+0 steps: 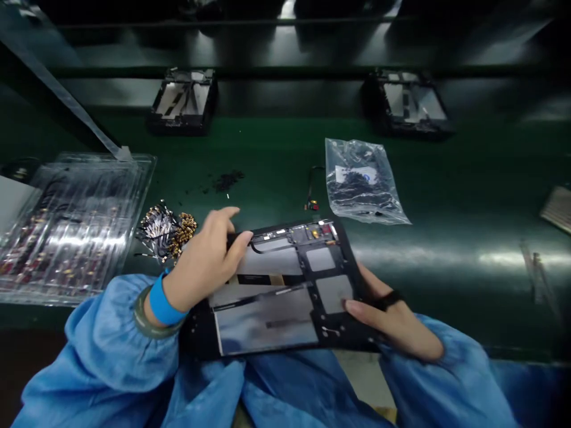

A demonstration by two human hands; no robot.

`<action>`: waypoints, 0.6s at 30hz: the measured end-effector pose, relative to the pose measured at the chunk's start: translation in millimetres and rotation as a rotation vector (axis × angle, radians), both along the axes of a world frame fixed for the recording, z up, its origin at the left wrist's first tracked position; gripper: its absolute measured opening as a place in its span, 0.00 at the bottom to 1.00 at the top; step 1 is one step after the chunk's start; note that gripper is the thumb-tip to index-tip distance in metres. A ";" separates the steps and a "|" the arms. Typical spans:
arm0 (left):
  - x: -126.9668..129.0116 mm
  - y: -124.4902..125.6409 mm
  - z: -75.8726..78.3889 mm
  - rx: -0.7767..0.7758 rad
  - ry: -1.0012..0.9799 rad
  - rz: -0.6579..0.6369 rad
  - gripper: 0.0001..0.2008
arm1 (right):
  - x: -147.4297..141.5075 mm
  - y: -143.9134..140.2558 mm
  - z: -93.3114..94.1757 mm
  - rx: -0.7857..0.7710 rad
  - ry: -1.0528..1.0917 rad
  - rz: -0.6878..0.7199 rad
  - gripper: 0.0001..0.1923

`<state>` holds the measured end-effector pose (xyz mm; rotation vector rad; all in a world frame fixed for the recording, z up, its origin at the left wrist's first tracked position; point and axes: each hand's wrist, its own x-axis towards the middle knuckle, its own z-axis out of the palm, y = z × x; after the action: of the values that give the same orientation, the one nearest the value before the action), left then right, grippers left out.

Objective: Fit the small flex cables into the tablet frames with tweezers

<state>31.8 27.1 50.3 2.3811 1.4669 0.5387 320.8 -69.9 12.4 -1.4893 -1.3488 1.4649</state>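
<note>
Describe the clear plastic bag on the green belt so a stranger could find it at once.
Start from the green belt, then the black frame held between the left hand and right hand. Just beyond its far right corner lies the clear plastic bag, crinkled, with small dark parts inside, unlike the rigid clear tray far left.

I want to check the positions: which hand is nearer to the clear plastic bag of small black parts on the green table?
Right. The right hand grips the black frame's right edge, below the bag. The left hand presses the frame's upper left, farther away.
</note>
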 end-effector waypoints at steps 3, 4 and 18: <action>-10.7 6.0 0.9 0.302 -0.142 0.160 0.19 | 0.5 34.7 27.3 0.049 0.064 -0.187 0.29; -14.7 9.3 0.7 0.355 -0.178 0.206 0.19 | -1.0 54.9 36.3 0.065 0.097 -0.246 0.26; -26.0 20.6 -37.3 0.234 -0.247 0.138 0.09 | 13.3 347.3 51.9 0.325 -0.578 -0.308 0.21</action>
<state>5.8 47.8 13.1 2.2865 1.5333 1.0500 334.1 277.4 64.3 -1.8665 -1.5013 0.6031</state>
